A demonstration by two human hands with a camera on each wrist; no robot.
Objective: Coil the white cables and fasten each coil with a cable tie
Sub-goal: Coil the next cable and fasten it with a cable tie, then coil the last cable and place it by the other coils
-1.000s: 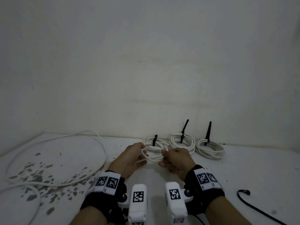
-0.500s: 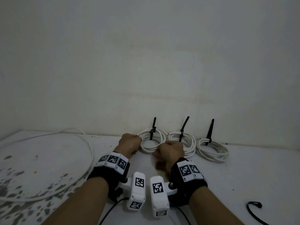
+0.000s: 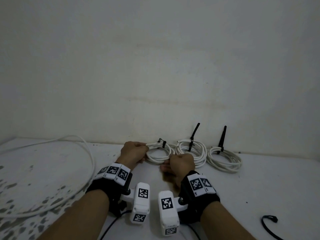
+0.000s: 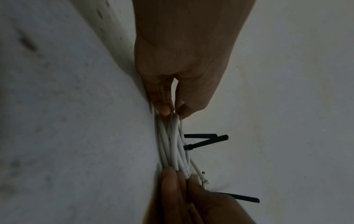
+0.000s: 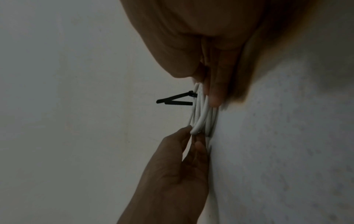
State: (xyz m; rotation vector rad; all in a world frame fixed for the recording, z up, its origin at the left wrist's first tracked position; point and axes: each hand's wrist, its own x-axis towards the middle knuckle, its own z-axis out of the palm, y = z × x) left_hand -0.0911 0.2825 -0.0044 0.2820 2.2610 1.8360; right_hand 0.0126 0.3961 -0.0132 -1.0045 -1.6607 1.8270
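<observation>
A white cable coil (image 3: pixel 158 159) bound with a black cable tie (image 3: pixel 163 143) lies on the white table (image 3: pixel 259 187) by the wall, leftmost in a row of three. My left hand (image 3: pixel 139 151) pinches its left side, where a cable end sticks out. My right hand (image 3: pixel 174 161) grips its right side. In the left wrist view the coil (image 4: pixel 172 144) stretches edge-on between my left fingers (image 4: pixel 172 181) and my right hand (image 4: pixel 172 109). In the right wrist view the coil (image 5: pixel 201 115) runs from my right fingers (image 5: pixel 214 97) to my left hand (image 5: pixel 191 141).
Two more tied coils (image 3: pixel 192 151) (image 3: pixel 225 157) lie to the right along the wall, their tie tails pointing up. A long loose white cable (image 3: pixel 86 161) loops over the stained left part of the table. A loose black cable tie (image 3: pixel 268 220) lies near right.
Both hands have carried the tied coil away from me to the wall and set it down beside the other two coils. Its tie tail now leans left instead of standing up.
</observation>
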